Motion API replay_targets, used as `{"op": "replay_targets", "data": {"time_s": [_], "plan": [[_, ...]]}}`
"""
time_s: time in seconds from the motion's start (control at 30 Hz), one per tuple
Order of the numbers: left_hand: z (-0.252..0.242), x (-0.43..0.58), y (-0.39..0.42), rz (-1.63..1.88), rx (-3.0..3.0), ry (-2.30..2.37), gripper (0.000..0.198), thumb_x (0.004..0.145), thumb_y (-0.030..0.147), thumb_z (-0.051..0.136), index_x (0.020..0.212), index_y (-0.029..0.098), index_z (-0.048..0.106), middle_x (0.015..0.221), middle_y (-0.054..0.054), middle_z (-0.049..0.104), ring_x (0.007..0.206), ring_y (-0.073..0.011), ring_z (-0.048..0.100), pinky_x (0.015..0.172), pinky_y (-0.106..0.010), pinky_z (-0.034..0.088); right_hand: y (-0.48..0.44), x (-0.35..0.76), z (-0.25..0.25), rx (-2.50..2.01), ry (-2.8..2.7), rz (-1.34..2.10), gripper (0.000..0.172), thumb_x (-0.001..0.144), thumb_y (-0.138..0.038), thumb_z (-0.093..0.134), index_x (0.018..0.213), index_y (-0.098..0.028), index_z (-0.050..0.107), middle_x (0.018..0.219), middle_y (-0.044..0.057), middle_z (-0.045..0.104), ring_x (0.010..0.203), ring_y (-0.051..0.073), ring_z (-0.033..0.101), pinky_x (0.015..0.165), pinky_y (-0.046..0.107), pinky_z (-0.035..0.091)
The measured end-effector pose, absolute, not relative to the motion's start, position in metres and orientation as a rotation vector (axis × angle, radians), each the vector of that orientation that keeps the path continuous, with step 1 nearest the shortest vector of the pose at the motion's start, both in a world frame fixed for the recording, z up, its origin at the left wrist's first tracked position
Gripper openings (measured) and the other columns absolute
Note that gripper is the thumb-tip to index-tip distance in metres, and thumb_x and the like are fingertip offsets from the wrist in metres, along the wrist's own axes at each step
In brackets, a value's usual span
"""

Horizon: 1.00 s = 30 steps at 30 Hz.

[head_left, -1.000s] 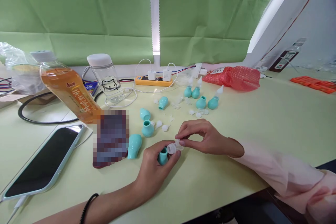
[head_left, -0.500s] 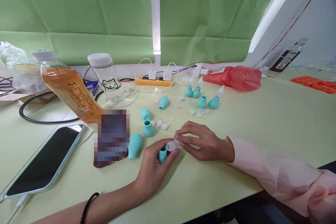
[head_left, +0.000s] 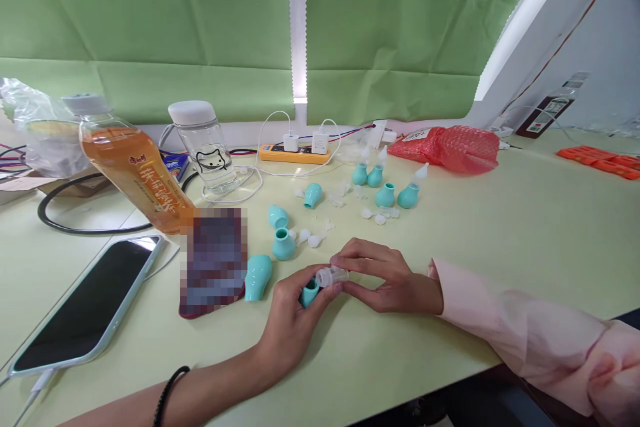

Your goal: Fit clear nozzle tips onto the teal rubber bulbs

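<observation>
My left hand [head_left: 295,310] is closed round a teal bulb [head_left: 309,293] and pinches a clear plastic piece [head_left: 332,276] between thumb and forefinger. The fingertips of my right hand [head_left: 385,275] are on the far end of that clear piece. Just left of my left hand lies another teal bulb [head_left: 258,277]; an upright one with its opening up [head_left: 283,244] stands behind it. Small white tips [head_left: 315,241] lie beside the upright bulb. Farther back are several more teal bulbs [head_left: 385,195], a few with white tips fitted.
A phone [head_left: 87,303], a pixelated dark object [head_left: 213,263], an orange drink bottle [head_left: 135,170] and a clear bottle [head_left: 206,153] occupy the left. At the back are a power strip [head_left: 270,154] and red bubble wrap [head_left: 450,148].
The fingers of my right hand have shifted slightly and uncover more of the clear piece. My left hand keeps its hold almost unmoved.
</observation>
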<state>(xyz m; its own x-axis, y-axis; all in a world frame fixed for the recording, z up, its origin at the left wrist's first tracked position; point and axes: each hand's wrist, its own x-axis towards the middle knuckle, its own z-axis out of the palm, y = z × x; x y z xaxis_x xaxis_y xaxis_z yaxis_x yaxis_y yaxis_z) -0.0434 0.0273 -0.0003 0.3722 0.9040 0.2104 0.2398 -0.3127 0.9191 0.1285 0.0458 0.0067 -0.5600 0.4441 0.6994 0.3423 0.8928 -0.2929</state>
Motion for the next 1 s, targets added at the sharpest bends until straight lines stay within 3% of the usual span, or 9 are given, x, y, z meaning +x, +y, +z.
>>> {"op": "replay_targets", "data": {"time_s": [0.27,0.43,0.6,0.7,0.83,0.93,1.0], "plan": [[-0.003,-0.044,0.027,0.921,1.776,1.000,0.016,0.078,0.030,0.048,0.088,0.020,0.054,0.082,0.001,0.059,0.076,-0.0133,0.052,0.070,-0.023,0.039,0.045,0.128,0.006,-0.561,-2.203,0.179,0.033,0.071,-0.012,0.057,0.103,-0.015,0.052,0.086,0.008,0.058,0.078,0.013,0.054,0.063,0.024,0.049],[-0.004,-0.044,0.023,0.925,1.831,1.035,0.033,0.073,0.020,0.050,0.101,0.021,0.032,0.078,0.002,0.056,0.070,-0.0125,0.052,0.069,-0.026,0.040,0.047,0.134,0.022,-0.690,-2.112,0.434,0.031,0.070,-0.015,0.058,0.101,-0.017,0.054,0.085,0.005,0.060,0.077,0.012,0.056,0.069,0.025,0.050],[0.002,-0.045,0.024,0.833,2.041,1.061,0.023,0.065,0.011,0.048,0.086,0.019,0.044,0.089,-0.004,0.055,0.082,-0.0169,0.050,0.073,-0.030,0.039,0.052,0.147,0.042,-0.754,-2.234,0.808,0.028,0.072,-0.017,0.056,0.100,-0.015,0.056,0.077,0.002,0.057,0.069,0.008,0.053,0.060,0.020,0.049],[0.006,-0.044,0.028,0.796,2.077,1.080,0.019,0.064,0.009,0.047,0.080,0.017,0.051,0.094,-0.006,0.055,0.089,-0.0190,0.048,0.077,-0.031,0.038,0.052,0.150,0.045,-0.736,-2.286,0.866,0.027,0.074,-0.017,0.054,0.101,-0.015,0.056,0.074,0.002,0.056,0.067,0.007,0.052,0.058,0.019,0.047],[0.005,-0.043,0.030,0.756,2.039,1.110,0.025,0.067,0.013,0.047,0.091,0.017,0.051,0.080,-0.002,0.057,0.071,-0.0147,0.052,0.065,-0.027,0.040,0.051,0.147,0.040,-0.706,-2.316,0.813,0.029,0.072,-0.020,0.057,0.101,-0.015,0.057,0.072,0.002,0.056,0.063,0.008,0.051,0.058,0.021,0.045],[0.000,-0.041,0.029,0.741,2.070,1.169,0.008,0.071,0.019,0.046,0.069,0.015,0.053,0.064,-0.001,0.053,0.059,-0.0125,0.049,0.055,-0.024,0.037,0.050,0.143,0.033,-0.675,-2.289,0.782,0.033,0.071,-0.022,0.059,0.103,-0.016,0.056,0.070,0.001,0.056,0.062,0.008,0.052,0.058,0.022,0.045],[-0.003,-0.041,0.029,0.739,2.101,1.190,0.017,0.073,0.024,0.047,0.059,0.015,0.050,0.060,-0.001,0.050,0.055,-0.0119,0.046,0.052,-0.024,0.036,0.049,0.140,0.029,-0.659,-2.246,0.771,0.033,0.070,-0.022,0.060,0.102,-0.016,0.057,0.069,0.001,0.056,0.061,0.008,0.052,0.057,0.022,0.046]]}}
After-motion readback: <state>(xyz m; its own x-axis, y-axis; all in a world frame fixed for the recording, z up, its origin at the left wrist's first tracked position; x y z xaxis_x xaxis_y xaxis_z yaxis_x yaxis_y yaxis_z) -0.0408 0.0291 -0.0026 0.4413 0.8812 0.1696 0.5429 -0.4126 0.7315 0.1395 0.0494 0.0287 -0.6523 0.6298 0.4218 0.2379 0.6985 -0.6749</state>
